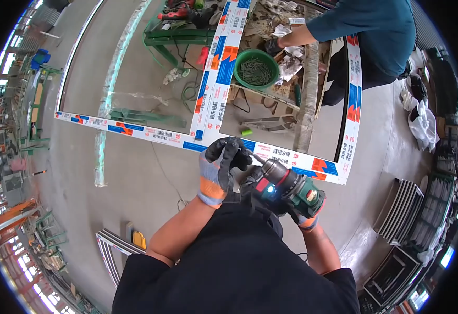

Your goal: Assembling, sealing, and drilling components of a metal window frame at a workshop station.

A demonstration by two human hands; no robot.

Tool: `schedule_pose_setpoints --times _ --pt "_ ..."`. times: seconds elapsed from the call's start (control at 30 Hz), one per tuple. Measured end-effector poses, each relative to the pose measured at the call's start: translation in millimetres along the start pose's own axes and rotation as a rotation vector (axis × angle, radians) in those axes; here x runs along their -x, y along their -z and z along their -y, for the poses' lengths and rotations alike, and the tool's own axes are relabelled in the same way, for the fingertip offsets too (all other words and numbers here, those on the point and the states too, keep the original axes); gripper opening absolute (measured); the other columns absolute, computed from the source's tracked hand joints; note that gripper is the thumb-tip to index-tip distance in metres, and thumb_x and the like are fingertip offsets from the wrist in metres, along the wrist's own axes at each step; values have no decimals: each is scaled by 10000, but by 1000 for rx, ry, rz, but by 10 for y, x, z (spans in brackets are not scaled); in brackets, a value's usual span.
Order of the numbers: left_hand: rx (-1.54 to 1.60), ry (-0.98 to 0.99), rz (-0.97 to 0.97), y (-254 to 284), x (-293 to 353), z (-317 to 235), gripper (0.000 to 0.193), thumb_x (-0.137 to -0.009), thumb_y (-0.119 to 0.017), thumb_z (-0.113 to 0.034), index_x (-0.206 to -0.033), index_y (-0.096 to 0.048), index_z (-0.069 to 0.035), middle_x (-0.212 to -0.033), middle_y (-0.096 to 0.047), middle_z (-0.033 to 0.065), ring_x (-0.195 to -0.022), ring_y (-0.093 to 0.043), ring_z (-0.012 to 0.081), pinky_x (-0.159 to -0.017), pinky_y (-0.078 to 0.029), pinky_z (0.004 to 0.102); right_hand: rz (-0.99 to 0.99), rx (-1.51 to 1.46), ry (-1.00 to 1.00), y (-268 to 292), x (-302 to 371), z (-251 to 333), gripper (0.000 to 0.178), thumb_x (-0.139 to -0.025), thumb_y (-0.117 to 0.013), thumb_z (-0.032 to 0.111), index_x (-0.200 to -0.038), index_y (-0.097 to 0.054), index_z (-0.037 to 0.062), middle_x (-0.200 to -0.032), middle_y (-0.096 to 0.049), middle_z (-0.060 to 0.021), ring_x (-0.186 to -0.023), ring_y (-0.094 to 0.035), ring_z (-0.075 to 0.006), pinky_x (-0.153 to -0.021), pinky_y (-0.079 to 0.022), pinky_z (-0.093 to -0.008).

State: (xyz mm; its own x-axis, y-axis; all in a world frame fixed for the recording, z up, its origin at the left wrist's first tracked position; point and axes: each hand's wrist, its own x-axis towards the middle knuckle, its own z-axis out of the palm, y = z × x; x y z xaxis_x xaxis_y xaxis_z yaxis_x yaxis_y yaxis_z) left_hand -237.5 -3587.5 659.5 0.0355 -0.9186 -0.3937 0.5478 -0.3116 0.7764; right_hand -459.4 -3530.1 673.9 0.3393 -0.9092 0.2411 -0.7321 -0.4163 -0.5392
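Observation:
My right hand (303, 220), in a grey and orange work glove, grips a green and black cordless drill (291, 186) in front of my chest. The drill's light glows, and its bit points up and left toward my left hand (219, 168). That hand wears a matching glove with black fingers. Its fingers are pinched together beside the bit's tip; what they hold is too small to tell. Both hands are at the near edge of a large window frame (158, 134) covered in white, blue and orange film, close to the joint with its middle bar.
Beyond the middle bar, a green bowl (235, 72) of screws stands on a cluttered workbench (286, 98). A co-worker (367, 31) in a teal shirt reaches over it at the far right. Power tools (179, 13) lie on a green stand. Stacked frame profiles (400, 209) rest at right.

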Motion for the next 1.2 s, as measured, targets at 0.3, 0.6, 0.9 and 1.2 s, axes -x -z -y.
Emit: schedule_pose_setpoints --times 0.3,0.6,0.9,1.2 --pt "-212 73 134 713 -478 -472 348 -996 -530 -313 -941 -633 14 -739 -662 98 -659 -653 150 -615 -506 262 -61 -201 -73 -601 -469 425 355 -727 -823 213 -1048 -692 138 -955 -697 -55 -781 -683 -244 -665 -538 -338" --pt "-223 28 -3 605 -971 -545 395 -1009 -501 -336 -830 -592 4 -676 -619 78 -602 -602 135 -569 -474 254 57 -412 -160 -688 -989 202 314 -743 -805 152 -1026 -679 95 -992 -683 -97 -866 -677 -284 -759 -537 -375" --pt "-214 -77 -60 -122 -1450 -349 327 -996 -529 -276 -855 -610 7 -736 -635 78 -612 -593 134 -597 -481 258 227 -658 -246 -210 -1494 -801 353 -749 -746 137 -1091 -690 69 -1044 -694 -90 -944 -675 -278 -841 -520 -388" --pt "-504 -202 -168 196 -2781 -5 217 -966 -597 -149 -1021 -656 52 -808 -683 76 -723 -637 130 -695 -521 275 -19 -320 51 -419 -1775 -2442 309 -755 -762 122 -1057 -700 130 -1013 -668 -82 -901 -664 -302 -802 -525 -398"
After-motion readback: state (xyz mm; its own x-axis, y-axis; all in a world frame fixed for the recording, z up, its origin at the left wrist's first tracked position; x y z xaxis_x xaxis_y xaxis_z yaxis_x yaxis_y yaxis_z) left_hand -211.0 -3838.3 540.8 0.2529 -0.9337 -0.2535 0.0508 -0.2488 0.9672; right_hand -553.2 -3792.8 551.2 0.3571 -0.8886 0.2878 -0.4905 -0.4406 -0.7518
